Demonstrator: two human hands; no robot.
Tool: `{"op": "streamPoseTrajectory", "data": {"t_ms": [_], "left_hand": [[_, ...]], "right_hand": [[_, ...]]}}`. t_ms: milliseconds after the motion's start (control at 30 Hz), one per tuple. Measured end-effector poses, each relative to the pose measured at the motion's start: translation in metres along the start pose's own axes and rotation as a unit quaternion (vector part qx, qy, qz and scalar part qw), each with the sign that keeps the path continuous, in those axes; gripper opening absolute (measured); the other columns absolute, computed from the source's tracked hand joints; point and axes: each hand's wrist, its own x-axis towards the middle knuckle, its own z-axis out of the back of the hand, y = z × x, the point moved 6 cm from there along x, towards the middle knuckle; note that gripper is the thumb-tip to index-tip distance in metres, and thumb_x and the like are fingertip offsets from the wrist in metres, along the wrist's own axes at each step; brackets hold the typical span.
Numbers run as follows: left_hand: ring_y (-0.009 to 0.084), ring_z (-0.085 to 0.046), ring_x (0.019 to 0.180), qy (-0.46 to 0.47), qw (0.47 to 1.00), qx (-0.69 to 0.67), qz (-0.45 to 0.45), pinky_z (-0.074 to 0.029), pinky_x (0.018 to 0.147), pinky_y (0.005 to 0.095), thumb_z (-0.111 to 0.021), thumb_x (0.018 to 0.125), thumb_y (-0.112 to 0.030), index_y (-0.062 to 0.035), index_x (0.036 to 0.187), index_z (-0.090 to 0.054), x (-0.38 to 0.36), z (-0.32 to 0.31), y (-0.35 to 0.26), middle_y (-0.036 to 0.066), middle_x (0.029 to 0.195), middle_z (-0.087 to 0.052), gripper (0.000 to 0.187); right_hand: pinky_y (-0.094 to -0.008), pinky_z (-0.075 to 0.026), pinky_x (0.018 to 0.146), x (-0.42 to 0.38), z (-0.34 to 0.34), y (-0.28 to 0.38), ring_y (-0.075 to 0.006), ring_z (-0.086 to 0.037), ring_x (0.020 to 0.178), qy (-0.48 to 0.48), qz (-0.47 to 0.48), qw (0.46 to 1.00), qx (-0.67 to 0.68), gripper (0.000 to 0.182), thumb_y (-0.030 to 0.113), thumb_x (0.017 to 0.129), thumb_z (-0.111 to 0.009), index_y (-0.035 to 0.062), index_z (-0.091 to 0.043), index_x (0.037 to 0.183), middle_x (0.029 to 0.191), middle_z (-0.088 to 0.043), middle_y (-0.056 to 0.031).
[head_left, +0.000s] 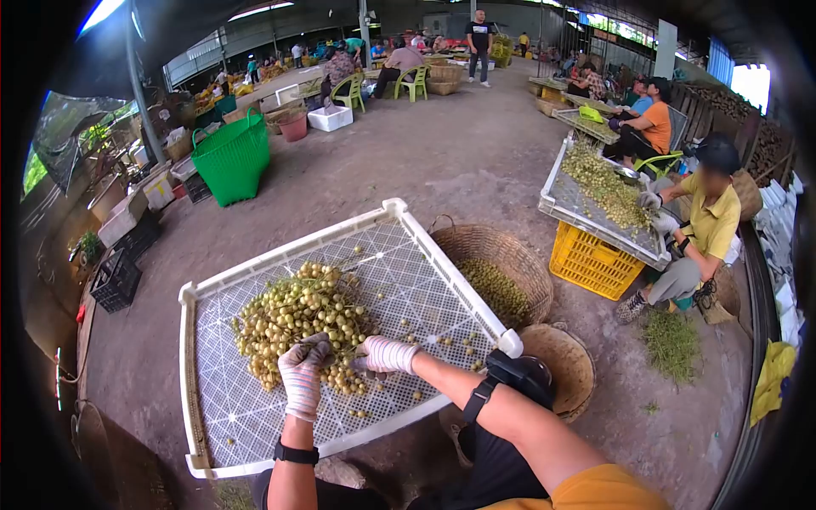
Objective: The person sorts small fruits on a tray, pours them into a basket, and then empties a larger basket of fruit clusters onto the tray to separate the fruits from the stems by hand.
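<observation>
A white mesh tray (255, 442) lies tilted in view before me, bearing a heap of yellow-green round fruit on thin stems (297, 310). My left hand (303, 372), in a striped glove with dark fingertips, is at the heap's lower edge with its fingers curled on the fruit. Just right of it, my right hand (384, 354), gloved alike, has its fingers bent at the fruit; its fingertips are partly hidden. Several loose fruits lie scattered on the mesh, mostly to the right of the heap.
Beyond the tray's right edge stand a wicker basket (531, 276) holding small green fruit and a round basket (578, 365). A co-worker (714, 212) sits at another fruit tray (557, 200) on a yellow crate (595, 259). A green basket (231, 161) stands at upper left.
</observation>
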Motion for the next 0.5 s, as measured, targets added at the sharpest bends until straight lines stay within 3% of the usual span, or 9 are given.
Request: {"op": "streamPoseTrajectory", "data": {"t_ms": [33, 67, 200, 233, 267, 367, 433, 500], "left_hand": [[0.0123, -0.061, 0.068, -0.010, 1.000, -0.003, -0.003, -0.053, 0.061, 0.0244, -0.062, 0.082, -0.003, 0.0028, 0.095, -0.065, -0.001, 0.001, 0.000, 0.006, 0.081, -0.065, 0.015], [0.0123, -0.061, 0.068, -0.007, 1.000, -0.005, -0.006, -0.053, 0.061, 0.0244, -0.062, 0.082, -0.003, 0.0028, 0.095, -0.065, 0.000, 0.001, 0.001, 0.006, 0.081, -0.065, 0.015], [0.0129, -0.060, 0.067, -0.021, 0.999, -0.034, -0.008, -0.053, 0.061, 0.0251, -0.063, 0.082, -0.005, 0.0026, 0.096, -0.065, 0.006, 0.009, 0.006, 0.006, 0.081, -0.064, 0.016], [0.0130, -0.060, 0.067, -0.034, 0.999, -0.038, -0.008, -0.053, 0.061, 0.0253, -0.063, 0.082, -0.005, 0.0026, 0.096, -0.064, 0.006, 0.013, 0.005, 0.006, 0.081, -0.064, 0.016], [0.0132, -0.060, 0.067, -0.053, 0.998, -0.040, -0.022, -0.053, 0.061, 0.0257, -0.063, 0.083, -0.005, 0.0023, 0.096, -0.064, 0.009, 0.019, 0.005, 0.005, 0.081, -0.064, 0.016], [0.0135, -0.060, 0.068, -0.076, 0.993, -0.082, -0.031, -0.054, 0.062, 0.0253, -0.061, 0.084, -0.007, 0.0018, 0.098, -0.063, 0.013, 0.038, -0.007, 0.005, 0.082, -0.063, 0.017], [0.0129, -0.060, 0.068, -0.080, 0.992, -0.095, -0.031, -0.055, 0.061, 0.0250, -0.061, 0.084, -0.007, 0.0012, 0.098, -0.063, 0.011, 0.045, -0.014, 0.005, 0.083, -0.063, 0.017], [0.0137, -0.062, 0.066, -0.076, 0.989, -0.124, -0.027, -0.056, 0.059, 0.0257, -0.062, 0.082, -0.006, 0.0024, 0.098, -0.062, 0.008, 0.042, -0.017, 0.006, 0.082, -0.063, 0.017]], "right_hand": [[-0.0346, -0.050, 0.062, -0.009, 0.005, 0.003, -0.0204, -0.063, 0.061, 0.002, -0.050, 0.997, -0.054, 0.049, 0.047, 0.088, -0.048, 0.0010, -0.063, 0.082, 0.065, -0.062, -0.0060], [-0.0395, -0.050, 0.070, -0.006, 0.009, 0.003, -0.0279, -0.064, 0.071, -0.017, -0.060, 0.980, -0.189, 0.054, 0.051, 0.087, -0.045, -0.0008, -0.062, 0.089, 0.071, -0.063, -0.0121], [-0.0435, -0.047, 0.073, 0.000, 0.010, -0.002, -0.0356, -0.060, 0.086, -0.093, 0.033, 0.976, -0.192, 0.038, 0.040, 0.088, -0.048, 0.0065, -0.060, 0.100, 0.088, -0.064, -0.0170], [-0.0434, -0.047, 0.073, -0.001, 0.013, 0.002, -0.0348, -0.061, 0.086, -0.120, 0.042, 0.964, -0.235, 0.030, 0.032, 0.087, -0.049, 0.0090, -0.060, 0.102, 0.090, -0.064, -0.0166], [-0.0409, -0.050, 0.078, -0.001, 0.016, -0.006, -0.0321, -0.062, 0.093, -0.109, -0.007, 0.958, -0.264, 0.025, 0.022, 0.084, -0.051, 0.0091, -0.063, 0.102, 0.096, -0.065, -0.0135], [-0.0415, -0.051, 0.072, -0.006, 0.026, -0.023, -0.0332, -0.063, 0.086, -0.096, -0.078, 0.947, -0.296, 0.027, 0.025, 0.080, -0.053, 0.0079, -0.066, 0.096, 0.096, -0.065, -0.0158], [-0.0395, -0.048, 0.080, -0.018, 0.034, -0.008, -0.0310, -0.061, 0.095, -0.088, -0.017, 0.963, -0.253, 0.032, 0.030, 0.079, -0.054, 0.0089, -0.065, 0.102, 0.101, -0.064, -0.0159], [-0.0380, -0.047, 0.085, 0.009, 0.027, -0.024, -0.0254, -0.056, 0.108, -0.083, 0.128, 0.976, -0.153, 0.059, 0.029, 0.070, -0.070, 0.0096, -0.052, 0.123, 0.119, -0.056, -0.0126]]}}
